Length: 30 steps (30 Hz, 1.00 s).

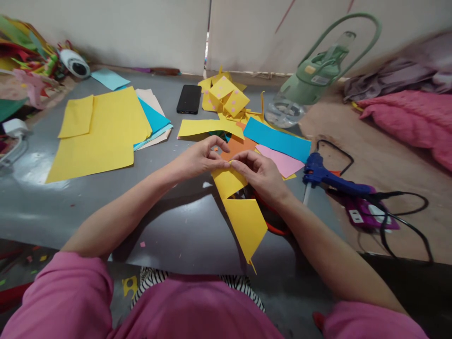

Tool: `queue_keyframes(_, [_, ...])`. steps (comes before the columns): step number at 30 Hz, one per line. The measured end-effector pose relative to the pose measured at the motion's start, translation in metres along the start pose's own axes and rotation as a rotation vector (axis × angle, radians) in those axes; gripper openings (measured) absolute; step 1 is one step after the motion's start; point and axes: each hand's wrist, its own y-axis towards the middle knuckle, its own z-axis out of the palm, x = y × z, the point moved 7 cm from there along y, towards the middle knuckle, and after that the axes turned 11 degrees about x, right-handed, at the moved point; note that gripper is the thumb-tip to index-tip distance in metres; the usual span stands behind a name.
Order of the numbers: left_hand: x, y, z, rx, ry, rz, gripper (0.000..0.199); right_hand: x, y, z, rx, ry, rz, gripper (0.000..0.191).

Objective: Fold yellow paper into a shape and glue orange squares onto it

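A cut piece of yellow paper (230,182) is held upright near the middle of the table. My left hand (203,159) has its thumb at the paper's top edge, with the index finger curved above. From the other side my right hand (263,176) pinches the same edge, its thumb tip almost meeting the left one. Below hangs or lies another slanted yellow section (246,221) with a thin pointed tip; I cannot tell whether the two are joined. Red-handled scissors, it seems, lie partly hidden under my right forearm, where a red loop (277,230) shows.
Yellow sheets (102,136) lie at left, a black phone (189,99) behind. Folded yellow paper shapes (226,96), a blue strip (277,139) and pink paper (280,160) lie beyond my hands. At right are a blue glue gun (318,172), a purple power strip (370,209) and a green bottle (310,82).
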Motion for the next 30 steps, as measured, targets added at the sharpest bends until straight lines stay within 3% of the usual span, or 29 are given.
queue_keyframes(3, [0.000, 0.000, 0.001, 0.024, -0.016, -0.009, 0.028, 0.001, -0.001, 0.000, 0.009, -0.021, 0.019, 0.029])
queue_keyframes(9, [0.004, 0.001, 0.006, 0.174, -0.096, -0.068, 0.020, -0.005, -0.002, -0.009, -0.123, 0.079, 0.025, 0.028])
queue_keyframes(18, [0.007, 0.001, -0.013, 0.004, -0.040, -0.004, 0.023, -0.007, -0.002, -0.008, -0.086, 0.098, -0.020, 0.034])
queue_keyframes(30, [0.000, 0.000, -0.015, -0.076, -0.006, 0.029, 0.022, -0.007, -0.002, -0.008, -0.088, 0.102, 0.026, 0.024])
